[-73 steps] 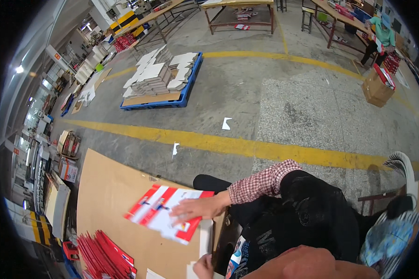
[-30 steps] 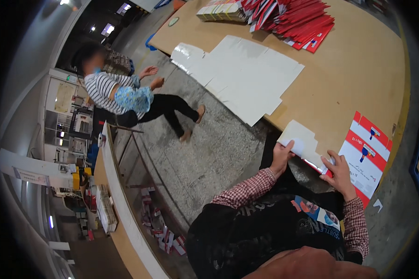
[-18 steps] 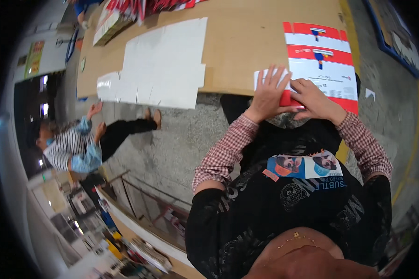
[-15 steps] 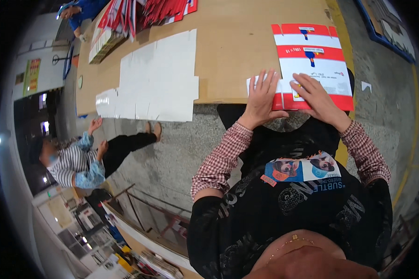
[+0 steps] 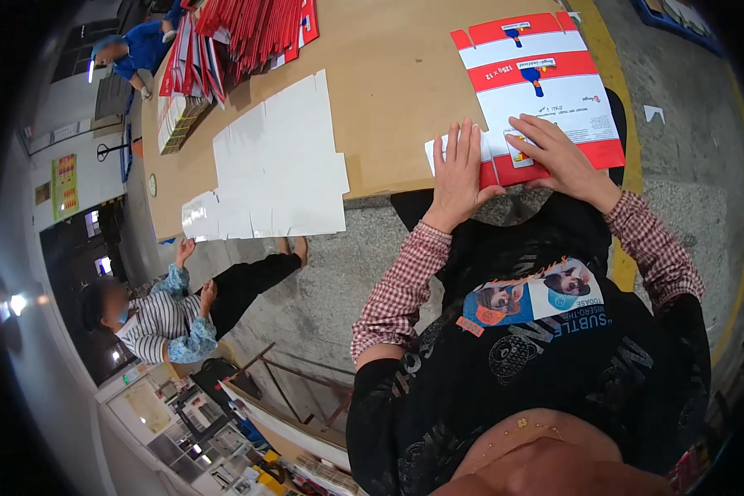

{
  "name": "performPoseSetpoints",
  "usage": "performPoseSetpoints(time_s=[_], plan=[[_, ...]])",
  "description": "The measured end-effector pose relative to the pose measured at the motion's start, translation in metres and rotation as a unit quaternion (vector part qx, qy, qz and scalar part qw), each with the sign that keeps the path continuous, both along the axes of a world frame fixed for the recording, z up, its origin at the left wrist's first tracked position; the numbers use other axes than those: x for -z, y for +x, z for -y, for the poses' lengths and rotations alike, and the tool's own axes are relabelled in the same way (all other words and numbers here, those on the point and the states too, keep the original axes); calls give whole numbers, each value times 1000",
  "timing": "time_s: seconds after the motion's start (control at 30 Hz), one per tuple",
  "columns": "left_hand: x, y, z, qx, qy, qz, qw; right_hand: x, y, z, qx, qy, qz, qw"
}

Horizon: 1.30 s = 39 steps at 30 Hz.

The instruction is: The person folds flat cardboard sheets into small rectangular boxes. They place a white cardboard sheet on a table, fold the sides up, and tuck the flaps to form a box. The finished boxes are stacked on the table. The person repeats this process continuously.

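A red and white printed carton (image 5: 589,101) lies flat at the table's near right edge, with flaps at its far end. My left hand (image 5: 459,175) lies on its left part, fingers stretched over a white flap (image 5: 431,155) and a red strip. Across the near middle of the carton spreads my right hand (image 5: 560,159), its fingers pointing up and left. Both hands press down flat and grip nothing. The parts of the carton beneath the palms are hidden.
Left of me, a stack of white unprinted-side-up carton sheets (image 5: 285,157) lies on the brown table (image 5: 405,99). Beyond are a pile of red folded cartons (image 5: 256,33) and a person in blue (image 5: 128,54). A person in stripes (image 5: 161,322) stands at the left.
My view has shifted and tilted slightly. Both hands stay flat on the carton in nearly the same place. The striped person's hand now reaches the white sheets' edge.
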<state>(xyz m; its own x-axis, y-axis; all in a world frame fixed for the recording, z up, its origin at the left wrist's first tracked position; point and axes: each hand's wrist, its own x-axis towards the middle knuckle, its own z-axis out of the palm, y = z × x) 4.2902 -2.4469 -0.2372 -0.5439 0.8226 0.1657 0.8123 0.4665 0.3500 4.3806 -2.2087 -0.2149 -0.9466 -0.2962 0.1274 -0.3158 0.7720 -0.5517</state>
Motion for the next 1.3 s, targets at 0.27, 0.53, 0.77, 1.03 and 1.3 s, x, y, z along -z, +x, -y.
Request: performPoseSetpoints(time_s=[0.27,0.53,0.77,1.03,1.3], plan=[[8,8,-16,-36,-69,2,997,10,3,-3,6,18,-24,1000],[17,13,-22,-88,-33,34,995,28,78,-81,488,-583,30,648],[4,42,-90,-179,234,174,940,43,-18,36,384,-511,-25,769],[-39,-17,115,-382,227,98,891,-13,-235,-139,88,-398,228,884],[-14,-8,222,-430,-90,3,898,72,-567,-91,227,-280,-2,933]])
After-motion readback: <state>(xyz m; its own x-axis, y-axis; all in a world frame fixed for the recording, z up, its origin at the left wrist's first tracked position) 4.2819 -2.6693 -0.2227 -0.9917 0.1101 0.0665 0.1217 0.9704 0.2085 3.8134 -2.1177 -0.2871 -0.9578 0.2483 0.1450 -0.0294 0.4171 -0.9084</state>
